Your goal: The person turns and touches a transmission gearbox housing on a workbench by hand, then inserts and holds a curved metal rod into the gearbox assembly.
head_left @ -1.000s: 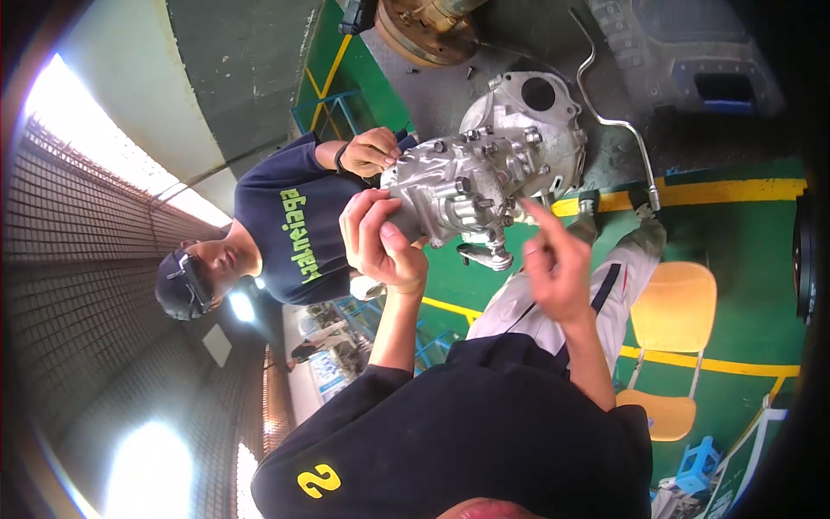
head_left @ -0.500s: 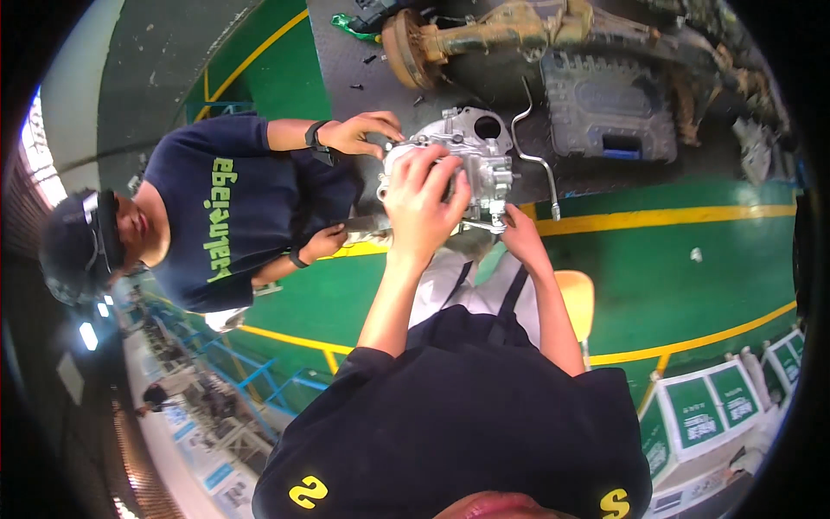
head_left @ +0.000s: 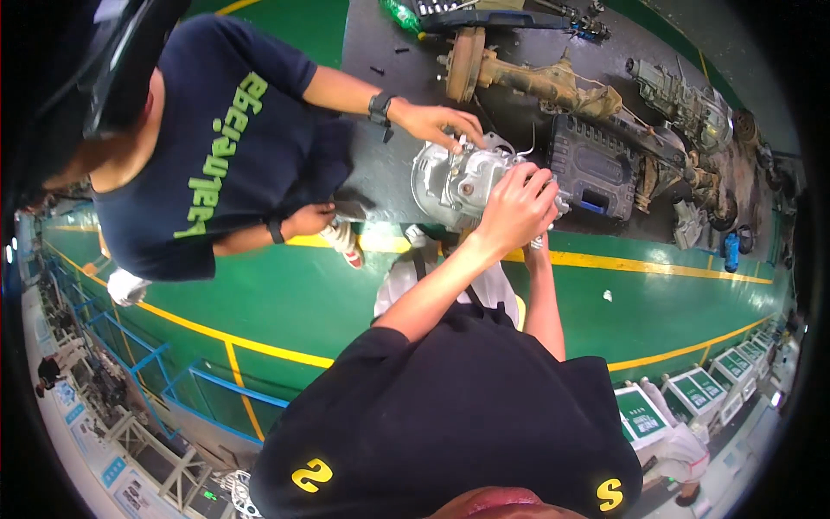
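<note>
My left hand point(head_left: 519, 203) is closed over the right end of a silver metal housing point(head_left: 445, 182) with bolts and bosses, at the bench edge. My right hand point(head_left: 539, 240) is low at that same end, its fingers mostly hidden behind the housing and my left hand. A co-worker's upper hand point(head_left: 441, 125) touches the top of the housing. Their other hand point(head_left: 316, 216) is lower, near the bench's front edge, left of the housing.
The metal bench point(head_left: 376, 190) holds a rusty axle point(head_left: 527, 78), a dark plastic case point(head_left: 588, 160), another gearbox point(head_left: 683, 104), loose bolts and a green bottle point(head_left: 398, 16). The co-worker point(head_left: 207, 147) stands at left. Blue railings point(head_left: 199, 385) run lower left; yellow lines cross the green floor.
The view has swung, showing more bench. My left hand has moved onto the housing's right end. The housing sits differently, and the co-worker's upper hand has shifted along its top.
</note>
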`<state>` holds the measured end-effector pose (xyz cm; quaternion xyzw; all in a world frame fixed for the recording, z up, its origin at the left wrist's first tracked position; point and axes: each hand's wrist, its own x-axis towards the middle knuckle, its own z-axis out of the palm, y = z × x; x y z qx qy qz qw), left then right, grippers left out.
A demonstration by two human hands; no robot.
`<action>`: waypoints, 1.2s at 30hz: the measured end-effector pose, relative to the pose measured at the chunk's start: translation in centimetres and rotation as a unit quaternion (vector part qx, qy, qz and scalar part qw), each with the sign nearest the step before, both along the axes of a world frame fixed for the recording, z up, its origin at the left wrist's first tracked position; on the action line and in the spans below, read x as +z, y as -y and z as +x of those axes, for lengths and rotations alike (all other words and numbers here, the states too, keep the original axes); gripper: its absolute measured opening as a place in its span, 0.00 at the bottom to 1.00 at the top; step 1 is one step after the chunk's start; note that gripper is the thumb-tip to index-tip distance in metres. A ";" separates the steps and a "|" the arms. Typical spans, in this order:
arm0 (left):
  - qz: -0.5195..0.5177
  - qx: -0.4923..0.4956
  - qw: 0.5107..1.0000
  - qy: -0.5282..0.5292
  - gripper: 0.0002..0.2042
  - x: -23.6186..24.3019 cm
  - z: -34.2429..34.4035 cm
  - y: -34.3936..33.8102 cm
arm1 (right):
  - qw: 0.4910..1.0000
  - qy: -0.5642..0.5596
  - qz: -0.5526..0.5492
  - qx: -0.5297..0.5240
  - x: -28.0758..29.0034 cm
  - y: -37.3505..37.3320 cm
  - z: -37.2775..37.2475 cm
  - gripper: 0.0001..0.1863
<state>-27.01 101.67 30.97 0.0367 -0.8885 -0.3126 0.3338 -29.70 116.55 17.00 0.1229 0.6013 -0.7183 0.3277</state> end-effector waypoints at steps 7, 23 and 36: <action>0.026 -0.003 0.999 -0.022 0.10 -0.1 0.5 0.5 | 0.997 0.052 0.030 0.049 1.1 -1.1 1.3 0.23; 0.066 0.213 0.973 0.066 0.17 2.3 5.9 -0.1 | 0.896 0.212 -0.201 0.334 6.5 -4.7 2.4 0.26; 0.412 0.211 0.825 0.323 0.17 -0.8 7.8 -9.3 | 0.842 0.051 -0.147 0.516 9.9 -6.3 -1.4 0.13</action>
